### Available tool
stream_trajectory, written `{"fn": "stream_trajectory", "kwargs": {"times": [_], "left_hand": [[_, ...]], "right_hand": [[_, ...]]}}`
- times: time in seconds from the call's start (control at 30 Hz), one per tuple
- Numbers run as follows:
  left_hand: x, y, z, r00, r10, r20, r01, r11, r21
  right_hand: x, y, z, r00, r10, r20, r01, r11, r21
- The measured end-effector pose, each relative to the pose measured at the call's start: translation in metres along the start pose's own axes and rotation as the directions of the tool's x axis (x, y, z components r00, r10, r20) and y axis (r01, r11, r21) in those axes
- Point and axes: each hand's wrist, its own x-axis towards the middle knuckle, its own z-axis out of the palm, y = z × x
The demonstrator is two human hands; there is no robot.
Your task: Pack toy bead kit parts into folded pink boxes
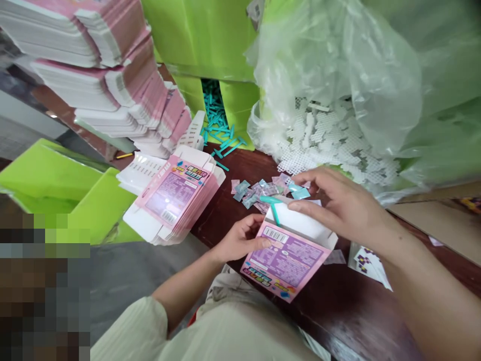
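Observation:
A pink and purple printed carton [287,260] is tilted in front of me, its open end facing up and away. My left hand [244,238] grips its left side, thumb on the printed face. A teal T-shaped plastic tool [273,208] pokes out at the opening, beside a raised white flap. Over that flap reaches my right hand [326,198], thumb and fingers apart. Its fingertips are close to a blue sachet [299,191] at the edge of a small pile of purple and blue sachets [259,190]; whether they touch it I cannot tell.
Flattened pink cartons [173,195] lie stacked at left, with taller stacks [124,75] behind. Teal tools [216,115] spill from a slot in a green box [236,105]. White mesh pieces [323,135] fill a clear plastic bag [379,75]. Printed cards [370,265] lie at right.

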Motion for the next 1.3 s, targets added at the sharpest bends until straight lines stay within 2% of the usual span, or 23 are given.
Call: {"fn": "stream_trajectory", "kwargs": {"times": [0.13,0.17,0.23,0.3,0.4,0.47,0.5,0.57,0.63,0.67,0.73,0.77,0.83,0.9,0.97,1.0,1.07,1.1,1.17,1.2,1.23,1.3], "left_hand": [[-0.002,0.006,0.003,0.999,0.025,0.020,-0.026,0.998,0.061],[-0.002,0.007,0.004,0.999,0.031,0.016,-0.032,0.997,0.064],[-0.001,0.008,0.003,0.999,0.044,-0.011,-0.043,0.998,0.035],[0.000,0.006,0.001,0.998,0.051,-0.039,-0.052,0.998,-0.032],[-0.002,0.000,-0.008,0.997,0.041,-0.058,-0.048,0.992,-0.119],[-0.005,-0.004,-0.015,0.995,0.039,-0.092,-0.051,0.990,-0.131],[-0.007,-0.006,-0.020,0.992,0.037,-0.118,-0.052,0.991,-0.124],[-0.011,-0.008,-0.027,0.984,0.029,-0.176,-0.047,0.994,-0.103],[-0.015,-0.007,-0.030,0.977,0.009,-0.212,-0.026,0.996,-0.080],[-0.017,-0.005,-0.030,0.974,-0.005,-0.226,-0.009,0.998,-0.061],[-0.019,-0.001,-0.025,0.966,-0.024,-0.259,0.026,1.000,0.004],[-0.019,0.001,-0.022,0.960,-0.033,-0.278,0.046,0.998,0.042],[-0.018,0.003,-0.016,0.942,-0.051,-0.332,0.085,0.992,0.090],[-0.015,0.002,-0.015,0.919,-0.089,-0.384,0.127,0.989,0.075],[-0.009,0.000,-0.017,0.891,-0.146,-0.430,0.174,0.985,0.025],[-0.005,-0.001,-0.019,0.876,-0.177,-0.449,0.196,0.981,-0.005],[0.001,-0.002,-0.023,0.846,-0.239,-0.477,0.237,0.969,-0.066],[0.004,-0.002,-0.023,0.833,-0.273,-0.482,0.261,0.961,-0.092],[0.008,0.001,-0.021,0.813,-0.314,-0.491,0.295,0.948,-0.117],[0.010,0.003,-0.016,0.811,-0.319,-0.491,0.302,0.946,-0.116],[0.011,0.005,-0.010,0.818,-0.310,-0.484,0.299,0.949,-0.103],[0.012,0.007,0.007,0.851,-0.256,-0.459,0.262,0.964,-0.052]], "right_hand": [[0.008,0.008,0.006,0.991,-0.112,0.068,0.111,0.993,0.028],[0.007,0.007,0.006,0.992,-0.121,0.040,0.119,0.992,0.041],[0.001,0.003,0.007,0.989,-0.094,-0.111,0.100,0.994,0.043],[-0.010,-0.003,0.009,0.964,-0.104,-0.246,0.104,0.994,-0.010],[-0.028,-0.003,0.015,0.935,-0.234,-0.265,0.211,0.971,-0.115],[-0.032,0.012,0.020,0.927,-0.263,-0.266,0.249,0.965,-0.085],[-0.030,0.025,0.022,0.932,-0.226,-0.283,0.218,0.974,-0.060],[-0.015,0.058,0.028,0.949,-0.063,-0.308,0.041,0.996,-0.078],[0.009,0.092,0.035,0.959,0.119,-0.257,-0.176,0.962,-0.210],[0.023,0.106,0.038,0.969,0.183,-0.165,-0.225,0.930,-0.291],[0.045,0.124,0.040,0.972,0.235,0.016,-0.210,0.896,-0.392],[0.053,0.128,0.039,0.974,0.212,0.083,-0.162,0.900,-0.405],[0.058,0.127,0.034,0.976,0.187,0.113,-0.123,0.898,-0.423],[0.047,0.116,0.026,0.984,0.158,0.083,-0.109,0.900,-0.422],[0.018,0.095,0.017,0.998,0.047,-0.049,-0.060,0.943,-0.329],[-0.003,0.083,0.011,0.986,-0.022,-0.163,-0.021,0.966,-0.256],[-0.057,0.065,-0.008,0.902,-0.081,-0.424,0.023,0.990,-0.141],[-0.088,0.061,-0.021,0.850,-0.050,-0.524,-0.017,0.992,-0.123],[-0.152,0.071,-0.054,0.762,0.085,-0.642,-0.238,0.959,-0.156],[-0.182,0.085,-0.073,0.717,0.178,-0.674,-0.389,0.904,-0.175],[-0.209,0.105,-0.092,0.632,0.290,-0.719,-0.559,0.813,-0.164],[-0.252,0.153,-0.125,0.400,0.522,-0.754,-0.854,0.510,-0.100]]}}
